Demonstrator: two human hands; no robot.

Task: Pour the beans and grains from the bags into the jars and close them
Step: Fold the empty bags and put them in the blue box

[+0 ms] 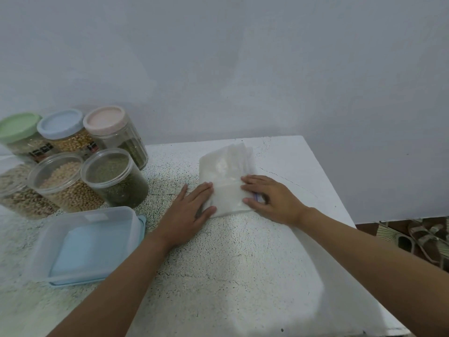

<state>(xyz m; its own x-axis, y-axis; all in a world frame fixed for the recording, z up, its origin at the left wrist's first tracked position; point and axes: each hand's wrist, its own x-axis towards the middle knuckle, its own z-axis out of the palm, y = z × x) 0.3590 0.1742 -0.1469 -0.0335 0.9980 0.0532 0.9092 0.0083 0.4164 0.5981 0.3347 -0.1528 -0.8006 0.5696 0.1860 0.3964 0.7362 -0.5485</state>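
At far left on the speckled white tabletop (243,263), a back row, left to right: green-lidded clear plastic jar (19,135), blue-lidded jar (62,128), pink-lidded jar (114,132). Just before them, three open clear plastic jars (63,183) of beans side by side. Nearer still, a clear rectangular plastic container (90,242) on its blue lid. Right of the jars, a folded stack of clear plastic bags (228,171), left hand (192,210) flat on its left edge, right hand (272,200) on its right.

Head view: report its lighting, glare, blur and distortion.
Head view: soft, even light with only faint shadows; a pale sheen on the table near the bottom; the jars lean outward from wide-angle distortion; the whole picture is slightly soft.
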